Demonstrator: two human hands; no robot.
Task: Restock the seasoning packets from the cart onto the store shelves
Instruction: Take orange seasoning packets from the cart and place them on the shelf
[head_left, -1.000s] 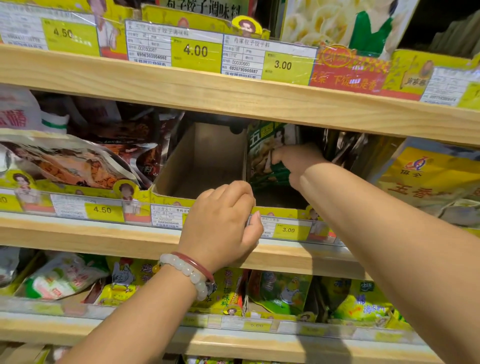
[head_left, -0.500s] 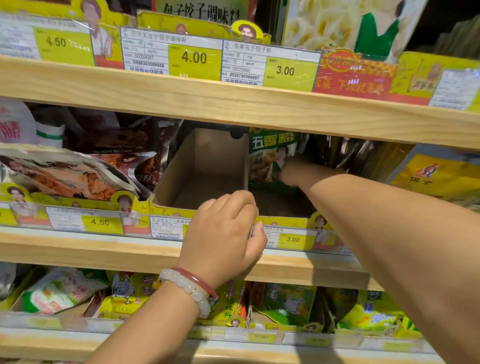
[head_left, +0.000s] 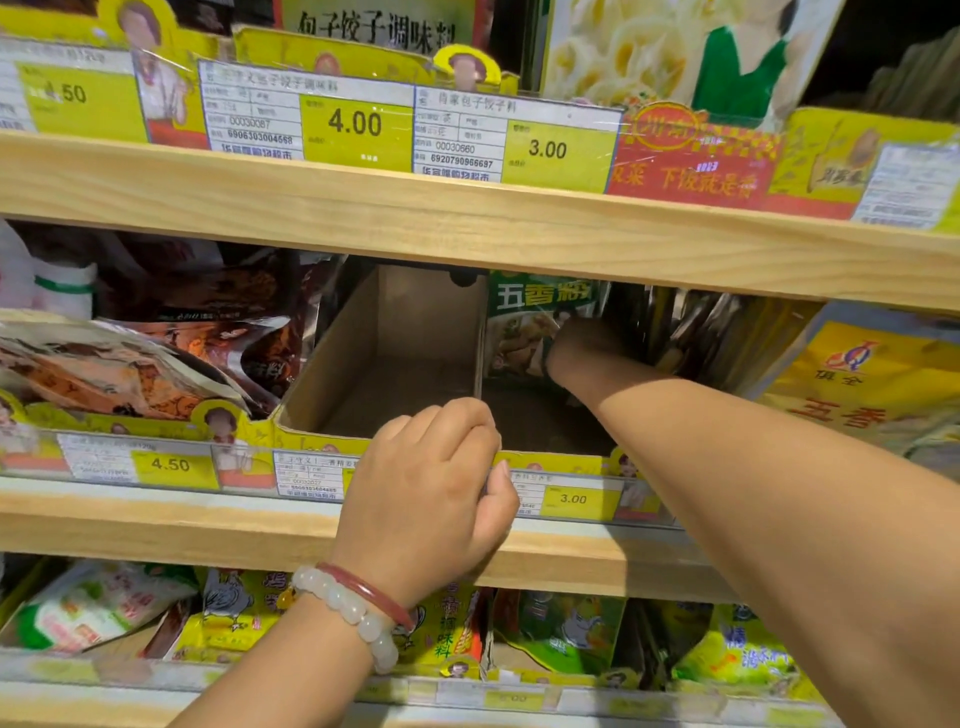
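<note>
A green seasoning packet (head_left: 524, 322) stands upright at the back of the right compartment of a cardboard display box (head_left: 332, 364) on the middle shelf. My right hand (head_left: 587, 348) reaches deep into that compartment and is closed on the packet's right side. My left hand (head_left: 431, 483), with a bead bracelet at the wrist, grips the box's front edge near the divider. The left compartment holds nothing.
Dark red packets (head_left: 208, 332) fill the box to the left; yellow packets (head_left: 862, 384) lie to the right. The wooden upper shelf board (head_left: 467, 223) hangs low over the box. Price tags (head_left: 571, 499) line the shelf fronts. More packets (head_left: 561, 634) sit on the shelf below.
My right hand has pushed the green packet further back and stood it upright. The left hand keeps its grip on the box edge. The view has shifted slightly closer.
</note>
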